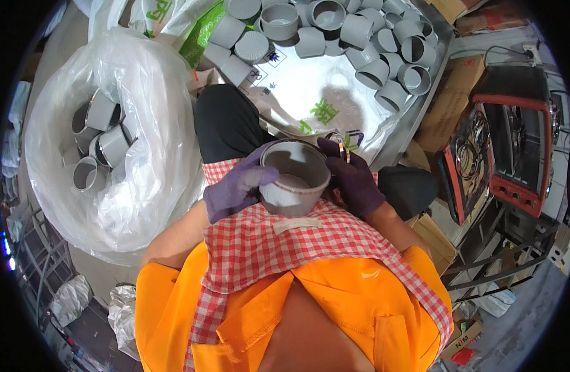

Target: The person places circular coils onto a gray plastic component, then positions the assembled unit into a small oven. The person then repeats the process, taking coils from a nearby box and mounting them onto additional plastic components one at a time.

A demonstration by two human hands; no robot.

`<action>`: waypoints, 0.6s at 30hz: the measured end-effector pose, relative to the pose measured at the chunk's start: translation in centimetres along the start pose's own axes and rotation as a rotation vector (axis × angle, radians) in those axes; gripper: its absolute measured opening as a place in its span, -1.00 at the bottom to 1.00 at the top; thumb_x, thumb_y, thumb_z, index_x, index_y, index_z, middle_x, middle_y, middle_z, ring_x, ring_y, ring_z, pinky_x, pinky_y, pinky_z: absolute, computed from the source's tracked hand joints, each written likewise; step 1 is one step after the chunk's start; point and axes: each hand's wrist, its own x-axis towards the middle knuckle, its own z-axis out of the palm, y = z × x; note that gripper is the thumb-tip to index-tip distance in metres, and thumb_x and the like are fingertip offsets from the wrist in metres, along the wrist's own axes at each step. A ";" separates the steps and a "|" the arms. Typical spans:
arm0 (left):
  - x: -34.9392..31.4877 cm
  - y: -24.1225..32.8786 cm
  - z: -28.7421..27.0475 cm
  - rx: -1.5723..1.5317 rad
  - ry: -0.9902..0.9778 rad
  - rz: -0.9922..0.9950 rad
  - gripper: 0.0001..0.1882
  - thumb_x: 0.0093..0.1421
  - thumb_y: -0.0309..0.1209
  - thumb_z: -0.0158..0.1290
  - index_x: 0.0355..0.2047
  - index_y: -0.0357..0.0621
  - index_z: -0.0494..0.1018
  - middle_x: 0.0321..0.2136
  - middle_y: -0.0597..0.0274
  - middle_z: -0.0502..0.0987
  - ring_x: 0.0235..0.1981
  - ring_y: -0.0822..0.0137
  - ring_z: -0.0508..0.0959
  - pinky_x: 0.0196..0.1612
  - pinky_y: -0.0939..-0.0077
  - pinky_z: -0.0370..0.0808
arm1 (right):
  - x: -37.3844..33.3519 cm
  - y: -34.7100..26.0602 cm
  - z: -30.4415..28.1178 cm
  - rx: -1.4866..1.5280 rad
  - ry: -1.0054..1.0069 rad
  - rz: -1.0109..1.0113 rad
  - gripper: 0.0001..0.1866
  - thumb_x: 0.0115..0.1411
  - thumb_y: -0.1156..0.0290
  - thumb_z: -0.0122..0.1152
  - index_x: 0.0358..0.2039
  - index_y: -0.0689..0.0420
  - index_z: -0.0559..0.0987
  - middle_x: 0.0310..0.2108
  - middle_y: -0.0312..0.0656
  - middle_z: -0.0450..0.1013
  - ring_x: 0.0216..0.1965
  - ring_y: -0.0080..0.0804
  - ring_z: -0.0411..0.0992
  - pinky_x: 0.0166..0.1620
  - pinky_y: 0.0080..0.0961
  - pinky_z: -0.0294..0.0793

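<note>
Clamping gray cup (290,202) with left hand (236,188) at its nine o'clock. Pinching shiny ring (343,151) with right hand (358,183) — around two.

Centre: one grey cylindrical cup (291,199), between purple-gloved left hand (236,186) and purple-gloved right hand (358,184), over a red-and-white checked cloth apron (254,251). Left: one translucent plastic bag (155,93), several grey cylindrical cups (115,146) inside. Before: one white printed plastic sheet (297,80), a heap of grey cylindrical cups (310,43) along its far and right parts. Right: one brown cardboard box (447,99); beyond it, one red-and-black box-shaped oven (514,142), thin shiny metal rings (468,150) on its lowered door.
</note>
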 end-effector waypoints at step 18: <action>-2.5 8.1 -0.3 0.597 0.430 0.608 -0.66 -0.04 -0.52 0.00 -0.19 -0.26 0.44 -0.17 -0.03 0.45 -0.14 0.13 0.46 -0.11 0.36 0.41 | 12.7 -4.5 0.2 -0.520 -0.029 -0.682 -0.76 0.20 0.33 -0.04 -0.36 0.21 0.52 -0.53 -0.17 0.39 -0.50 -0.50 0.32 -0.36 -0.57 0.36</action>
